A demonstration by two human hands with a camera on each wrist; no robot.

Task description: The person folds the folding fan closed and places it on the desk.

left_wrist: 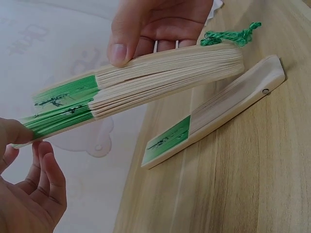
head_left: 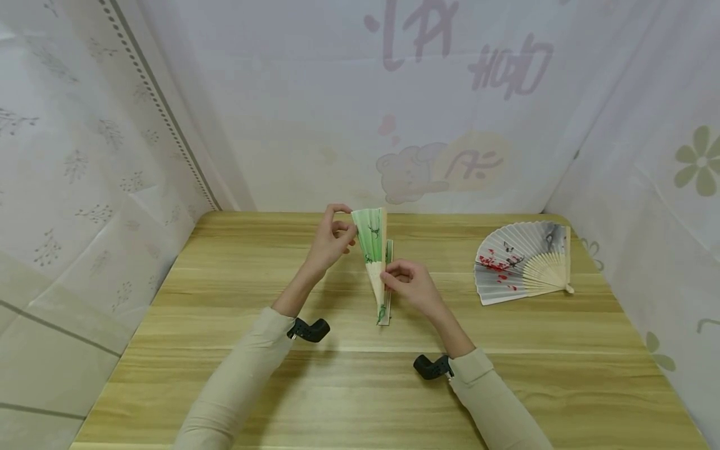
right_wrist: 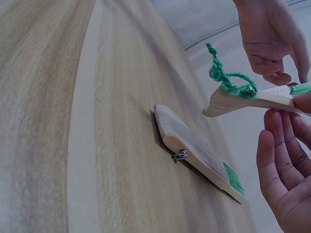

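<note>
Held above the table is a green folding fan (head_left: 369, 240), partly spread, with pale wooden ribs and a green braided cord (left_wrist: 233, 36) at its pivot end. My right hand (head_left: 413, 286) pinches its wooden ribs, thumb on one side and fingers on the other. At the leaf end, my left hand (head_left: 333, 240) pinches the green edge between thumb and finger, the other fingers loosely bent. Beneath it a second green folding fan (left_wrist: 218, 104) lies folded on the tabletop, with a small metal ring (right_wrist: 180, 155) at its pivot.
A grey folding fan (head_left: 500, 265) with red blossoms lies spread at the right of the wooden table (head_left: 225, 300). Printed cloth (head_left: 292, 112) hangs behind the table and along both sides. A black camera mount sits on each wrist.
</note>
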